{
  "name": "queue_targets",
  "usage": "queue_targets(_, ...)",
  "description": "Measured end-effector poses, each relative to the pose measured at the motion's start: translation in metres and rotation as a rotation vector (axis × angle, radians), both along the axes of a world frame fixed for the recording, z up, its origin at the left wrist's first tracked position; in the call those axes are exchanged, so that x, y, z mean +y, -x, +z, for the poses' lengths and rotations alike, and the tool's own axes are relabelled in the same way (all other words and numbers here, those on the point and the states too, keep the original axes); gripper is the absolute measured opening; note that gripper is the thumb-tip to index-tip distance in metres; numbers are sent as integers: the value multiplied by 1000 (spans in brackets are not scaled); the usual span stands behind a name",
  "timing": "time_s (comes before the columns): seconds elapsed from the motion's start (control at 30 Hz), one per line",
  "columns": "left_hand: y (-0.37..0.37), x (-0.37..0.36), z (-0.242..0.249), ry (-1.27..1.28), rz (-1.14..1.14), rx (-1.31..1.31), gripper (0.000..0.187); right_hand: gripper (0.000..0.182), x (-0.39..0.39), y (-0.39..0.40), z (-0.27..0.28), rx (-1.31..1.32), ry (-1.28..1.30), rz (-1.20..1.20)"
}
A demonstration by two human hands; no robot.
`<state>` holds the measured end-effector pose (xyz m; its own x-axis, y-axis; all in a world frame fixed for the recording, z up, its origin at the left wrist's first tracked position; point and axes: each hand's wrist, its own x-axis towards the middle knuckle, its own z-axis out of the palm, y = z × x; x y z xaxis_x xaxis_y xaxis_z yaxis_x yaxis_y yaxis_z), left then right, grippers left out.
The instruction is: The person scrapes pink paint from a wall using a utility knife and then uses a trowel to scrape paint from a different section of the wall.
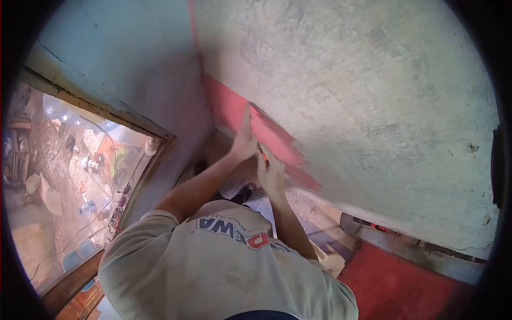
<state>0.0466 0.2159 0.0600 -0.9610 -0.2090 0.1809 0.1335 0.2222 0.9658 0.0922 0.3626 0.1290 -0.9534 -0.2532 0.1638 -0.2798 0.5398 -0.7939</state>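
Observation:
Fingers stretched out, my left hand (pixel 245 143) reaches up to the wall, its fingertips at the upper edge of a pink-red painted band (pixel 272 129). Just to the right and lower, my right hand (pixel 273 173) is closed around a small black-and-orange object (pixel 263 156). Most of that object is hidden by the fingers, so its kind does not show. Both hands are close together, right in front of the red band. Above the band, the wall (pixel 341 80) is pale grey-green with rough, patchy paint.
A blue wall (pixel 122 48) meets the pale wall at a corner. At left, a wooden-framed opening (pixel 96 104) shows cluttered ground outside. A red surface (pixel 394 277) lies at lower right, near a pale plastic-looking object (pixel 332 262). My grey shirt (pixel 224 272) fills the bottom.

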Motion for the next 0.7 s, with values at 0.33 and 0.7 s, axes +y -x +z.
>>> queue_targets(0.33, 12, -35, -9, -137, 25, -36, 97, 33, -25, 13, -7, 8, 30, 25)
queue_targets(0.7, -9, 26, 20, 40, -2, 8, 97, 31, 25, -8, 12, 28, 34, -1)
